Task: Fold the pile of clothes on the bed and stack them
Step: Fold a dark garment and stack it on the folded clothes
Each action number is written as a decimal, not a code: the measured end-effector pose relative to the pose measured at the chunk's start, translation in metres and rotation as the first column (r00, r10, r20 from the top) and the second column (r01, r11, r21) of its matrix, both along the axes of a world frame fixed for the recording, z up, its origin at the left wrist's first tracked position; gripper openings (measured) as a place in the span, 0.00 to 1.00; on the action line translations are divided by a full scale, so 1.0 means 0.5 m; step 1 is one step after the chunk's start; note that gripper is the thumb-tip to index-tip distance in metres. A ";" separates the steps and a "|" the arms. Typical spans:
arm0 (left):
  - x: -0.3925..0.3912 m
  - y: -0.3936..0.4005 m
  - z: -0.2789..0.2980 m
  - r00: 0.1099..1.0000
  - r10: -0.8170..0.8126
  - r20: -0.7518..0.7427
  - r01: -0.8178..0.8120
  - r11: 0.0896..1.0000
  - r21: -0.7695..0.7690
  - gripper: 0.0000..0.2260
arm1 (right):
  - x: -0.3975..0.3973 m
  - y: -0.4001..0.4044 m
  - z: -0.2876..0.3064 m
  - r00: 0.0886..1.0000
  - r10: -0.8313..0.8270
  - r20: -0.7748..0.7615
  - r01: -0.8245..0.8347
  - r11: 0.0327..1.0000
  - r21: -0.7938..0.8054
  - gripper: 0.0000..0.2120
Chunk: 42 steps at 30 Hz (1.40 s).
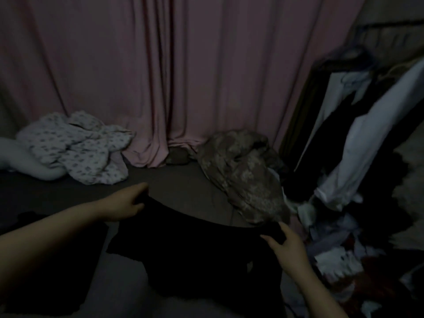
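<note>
Over the near part of the bed [183, 191]: black garment [195, 255] held spread by its upper edge, one corner in each hand. Left hand [125, 206] gripping the left corner, fingers curled round the cloth; right hand [286, 246] pinching the right corner between thumb and fingers. Lower part of the garment too dark to read.

Recommended procedure for the step in hand (a judgement):
- Keep both grips level and the top edge taut, to remove creases.
- Lower onto the bare dark sheet directly ahead, well apart from the camouflage garment [243, 177] at right and the floral bundle [75, 148] at far left.
- Flatten before folding; check sleeves or legs by touch, given the poor light.
- Avoid dragging the hem into the unsorted pile [344, 249] just beside the right hand.
</note>
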<state>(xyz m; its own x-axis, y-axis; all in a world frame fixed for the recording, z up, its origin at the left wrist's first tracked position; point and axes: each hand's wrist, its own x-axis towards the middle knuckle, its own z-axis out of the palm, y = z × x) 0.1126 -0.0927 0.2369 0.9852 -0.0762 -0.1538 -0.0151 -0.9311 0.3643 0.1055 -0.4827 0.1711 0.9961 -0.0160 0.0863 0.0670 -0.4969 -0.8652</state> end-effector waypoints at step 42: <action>0.299 0.188 0.003 0.842 0.419 0.340 -0.275 0.876 -0.397 0.06 | 0.361 0.167 0.171 0.989 -0.065 0.131 0.100 0.954 -0.281 0.08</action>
<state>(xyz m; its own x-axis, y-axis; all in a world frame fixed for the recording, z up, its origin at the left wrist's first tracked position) 0.2623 0.0013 0.2382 0.9219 0.3086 0.2344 0.0740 -0.7338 0.6753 0.2859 -0.3991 0.2566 0.9747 -0.0546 0.2167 0.1089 -0.7305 -0.6742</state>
